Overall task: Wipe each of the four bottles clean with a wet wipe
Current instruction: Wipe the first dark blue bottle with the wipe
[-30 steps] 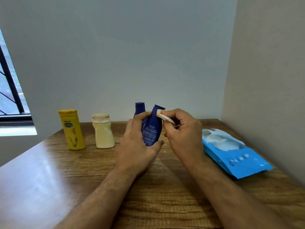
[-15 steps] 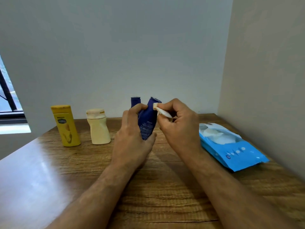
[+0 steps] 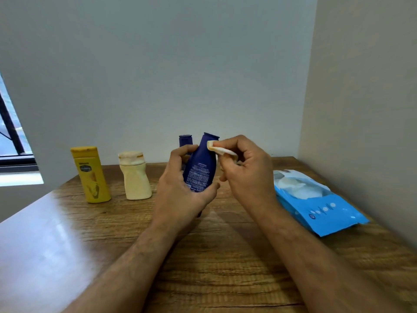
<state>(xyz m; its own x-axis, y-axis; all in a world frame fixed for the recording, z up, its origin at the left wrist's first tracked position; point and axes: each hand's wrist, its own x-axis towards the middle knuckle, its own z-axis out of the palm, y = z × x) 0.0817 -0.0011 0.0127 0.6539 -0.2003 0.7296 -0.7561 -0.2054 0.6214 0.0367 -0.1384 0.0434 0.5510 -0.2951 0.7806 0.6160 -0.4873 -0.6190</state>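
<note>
My left hand point(image 3: 180, 190) grips a dark blue bottle point(image 3: 200, 166) above the table, tilted a little to the right, its printed back label facing me. My right hand point(image 3: 246, 175) pinches a folded white wet wipe point(image 3: 220, 150) and presses it against the bottle's upper right side near the cap. A second dark blue bottle point(image 3: 185, 140) stands behind, mostly hidden by my left hand. A yellow bottle point(image 3: 91, 175) and a cream bottle point(image 3: 134, 176) stand upright on the left.
A blue pack of wet wipes point(image 3: 316, 199) lies open on the right side of the wooden table point(image 3: 225, 267), close to the side wall. A window point(image 3: 11, 141) is at the far left. The back wall is right behind the bottles.
The view shifted slightly. My hands stay at the blue bottle, and the wipe remains near its cap while the bottle sits a little more upright in my left hand.
</note>
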